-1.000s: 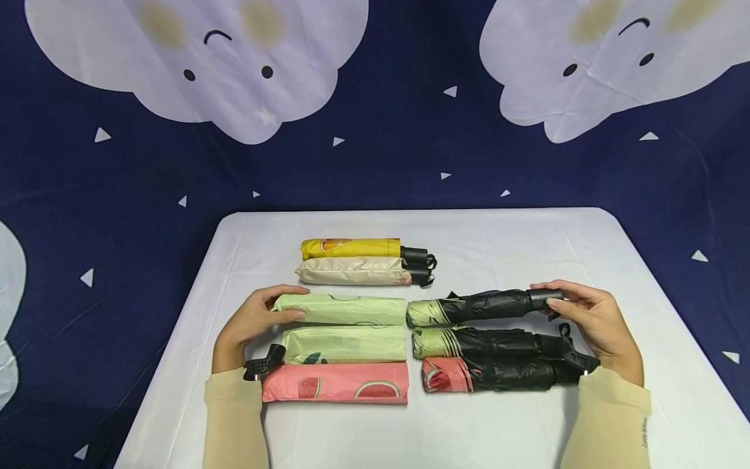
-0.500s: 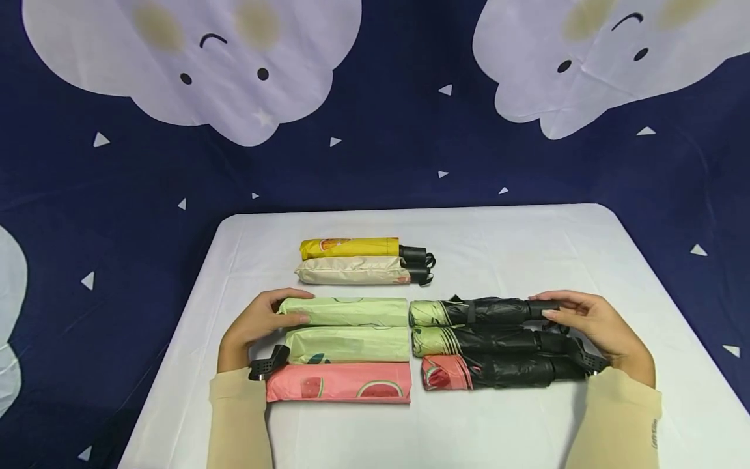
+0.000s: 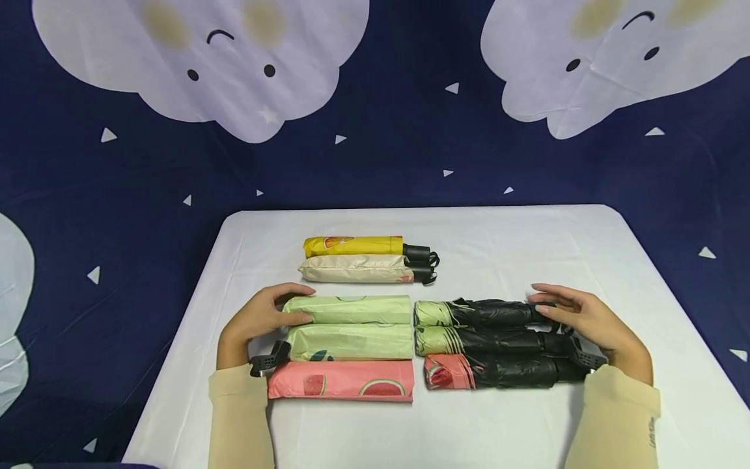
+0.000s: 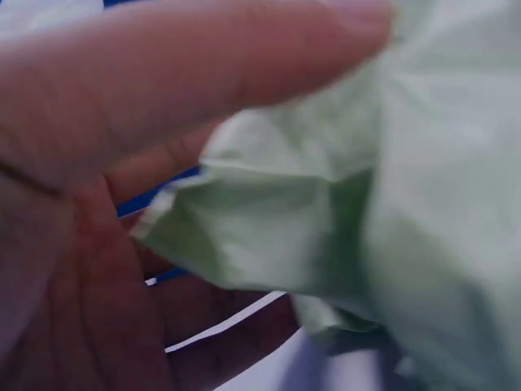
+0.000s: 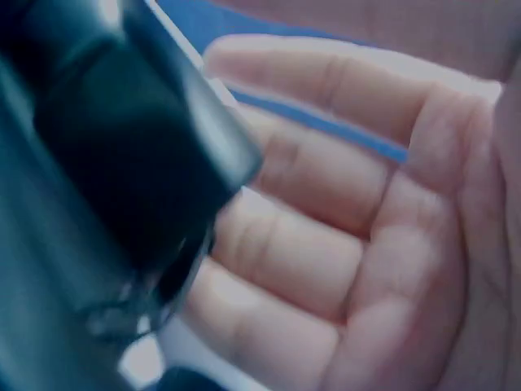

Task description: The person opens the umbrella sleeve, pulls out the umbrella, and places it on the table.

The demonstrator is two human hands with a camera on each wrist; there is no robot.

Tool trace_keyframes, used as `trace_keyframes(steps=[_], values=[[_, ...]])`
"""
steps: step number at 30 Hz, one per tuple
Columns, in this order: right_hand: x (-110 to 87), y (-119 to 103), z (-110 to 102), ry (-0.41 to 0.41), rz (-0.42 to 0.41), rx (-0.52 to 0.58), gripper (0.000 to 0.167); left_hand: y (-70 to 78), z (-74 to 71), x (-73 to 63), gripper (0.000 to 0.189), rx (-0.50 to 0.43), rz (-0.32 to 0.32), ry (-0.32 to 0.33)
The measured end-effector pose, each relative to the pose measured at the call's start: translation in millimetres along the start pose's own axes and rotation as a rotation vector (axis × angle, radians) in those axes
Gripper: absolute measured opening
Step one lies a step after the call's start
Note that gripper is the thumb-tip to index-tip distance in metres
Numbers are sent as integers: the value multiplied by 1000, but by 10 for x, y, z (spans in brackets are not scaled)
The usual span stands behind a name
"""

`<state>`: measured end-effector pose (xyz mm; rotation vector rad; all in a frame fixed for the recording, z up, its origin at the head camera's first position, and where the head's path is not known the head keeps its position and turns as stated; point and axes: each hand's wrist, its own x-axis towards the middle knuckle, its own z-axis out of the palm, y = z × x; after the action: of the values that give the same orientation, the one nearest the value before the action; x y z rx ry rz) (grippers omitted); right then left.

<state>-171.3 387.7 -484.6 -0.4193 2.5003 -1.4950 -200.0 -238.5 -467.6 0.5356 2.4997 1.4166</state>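
Observation:
My left hand (image 3: 254, 320) is at the left end of the farthest light green umbrella sleeve (image 3: 357, 310), thumb on its near side and fingers on the far side. The left wrist view shows the crumpled green end (image 4: 269, 220) between thumb and fingers. A second green sleeve (image 3: 357, 342) and a pink watermelon-print sleeve (image 3: 375, 382) lie nearer. My right hand (image 3: 597, 326) is spread round the black handle end (image 5: 138, 138) of the farthest green-and-black folded umbrella (image 3: 492, 313), fingers apart from it. Another green-and-black umbrella (image 3: 492, 340) and a red-and-black one (image 3: 510, 371) lie nearer.
Farther back on the white table (image 3: 515, 241) lie two sleeved umbrellas, one yellow (image 3: 363, 245) and one cream (image 3: 357, 269), black handles to the right. A dark blue cloud-print cloth (image 3: 410, 143) hangs behind the table.
The farthest green-and-black umbrella was set down beside the others, and my right hand's fingers loosened from its handle. My left hand stayed at the green sleeve's end.

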Motion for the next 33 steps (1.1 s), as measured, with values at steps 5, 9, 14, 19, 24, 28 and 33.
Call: trace_keyframes(steps=[5,9,14,19,24,28,33], values=[[55,-211,0,69,55,-95,51,144,-101,-73,49,29,0,132],[105,-473,54,192,107,-147,51,299,-161,-91,41,4,41,348],[286,-893,279,297,10,-149,42,470,-106,1,35,-138,139,534],[607,-1226,618,289,-123,-129,35,497,26,206,35,-89,178,552],[1074,-1314,920,229,-155,-157,37,310,102,380,42,86,59,545],[1364,-1264,1129,195,-145,-200,36,205,160,441,49,43,-59,512],[1515,-1083,1344,145,-92,-200,37,132,210,473,51,-9,-153,500]])
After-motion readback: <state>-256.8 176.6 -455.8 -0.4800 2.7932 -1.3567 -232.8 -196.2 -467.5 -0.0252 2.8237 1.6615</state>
